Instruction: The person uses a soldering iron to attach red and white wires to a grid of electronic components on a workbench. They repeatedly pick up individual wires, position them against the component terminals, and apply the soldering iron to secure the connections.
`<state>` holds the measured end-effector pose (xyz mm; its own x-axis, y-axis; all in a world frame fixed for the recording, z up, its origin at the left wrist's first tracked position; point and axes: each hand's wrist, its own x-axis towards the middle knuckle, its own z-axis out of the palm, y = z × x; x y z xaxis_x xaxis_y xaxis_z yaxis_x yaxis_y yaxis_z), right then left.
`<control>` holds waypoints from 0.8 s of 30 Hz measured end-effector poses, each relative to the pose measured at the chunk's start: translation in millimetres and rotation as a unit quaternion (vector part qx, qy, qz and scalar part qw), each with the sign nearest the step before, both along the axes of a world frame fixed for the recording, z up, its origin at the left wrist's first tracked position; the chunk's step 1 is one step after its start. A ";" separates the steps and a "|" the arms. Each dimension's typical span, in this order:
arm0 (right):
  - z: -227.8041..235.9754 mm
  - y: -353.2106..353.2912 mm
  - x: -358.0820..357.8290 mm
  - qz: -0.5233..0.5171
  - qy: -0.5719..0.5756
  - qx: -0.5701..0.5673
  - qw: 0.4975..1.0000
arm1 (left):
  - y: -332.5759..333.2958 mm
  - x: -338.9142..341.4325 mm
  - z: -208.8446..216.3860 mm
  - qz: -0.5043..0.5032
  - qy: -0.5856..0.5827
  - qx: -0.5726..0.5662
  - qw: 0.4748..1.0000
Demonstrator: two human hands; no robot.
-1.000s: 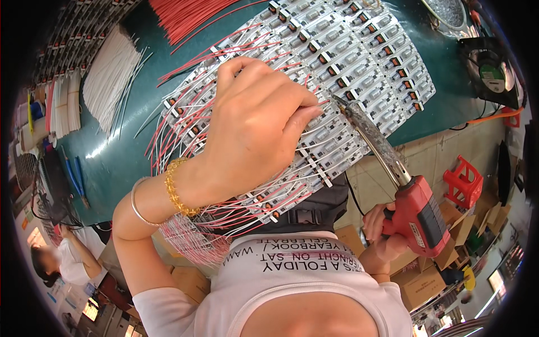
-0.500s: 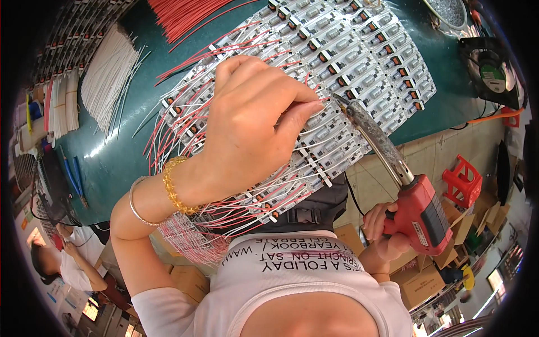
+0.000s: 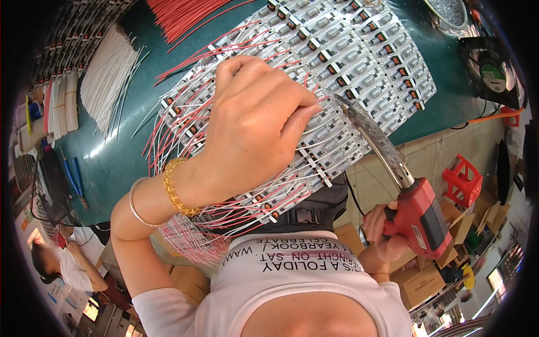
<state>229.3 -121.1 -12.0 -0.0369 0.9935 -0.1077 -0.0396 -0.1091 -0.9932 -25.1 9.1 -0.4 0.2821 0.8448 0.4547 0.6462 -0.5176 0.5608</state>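
Observation:
My left hand (image 3: pixel 255 126) is closed over the panel of small circuit boards (image 3: pixel 359 70), thumb and forefinger pinched on a thin red wire (image 3: pixel 324 99) whose end just shows at the fingertips. My right hand (image 3: pixel 382 233) grips the red and black handle of a soldering gun (image 3: pixel 420 218). Its long metal barrel points up and left, with the dark tip close to the pinched wire; whether they touch I cannot tell. Many red and white wires (image 3: pixel 174 123) hang from the rows of boards on the left and near sides. Each board carries small silvery and black-orange parts.
On the green table (image 3: pixel 106 163) lie bundles of white wires (image 3: pixel 106 81) and red wires (image 3: pixel 182 17), and blue-handled pliers (image 3: pixel 74 178). A metal bowl (image 3: pixel 449 14) and a black fan (image 3: pixel 494 73) stand far right. A red stool (image 3: pixel 463 181) is on the floor. Another person sits at left.
My left hand has shifted very slightly left. The soldering gun's handle has dipped a little, and its tip has drawn slightly right of my fingertips.

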 end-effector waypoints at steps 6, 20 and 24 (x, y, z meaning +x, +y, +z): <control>2.6 1.0 -2.6 -0.002 0.011 -0.009 1.000 | 0.4 -0.5 -0.1 -0.005 -0.002 -0.003 1.000; 1.4 1.1 -0.2 0.011 0.015 0.005 1.000 | -0.1 0.4 -0.5 -0.004 0.003 0.002 1.000; -0.1 1.2 -1.0 0.004 0.027 0.001 1.000 | -0.5 0.3 -0.3 -0.003 0.001 0.003 1.000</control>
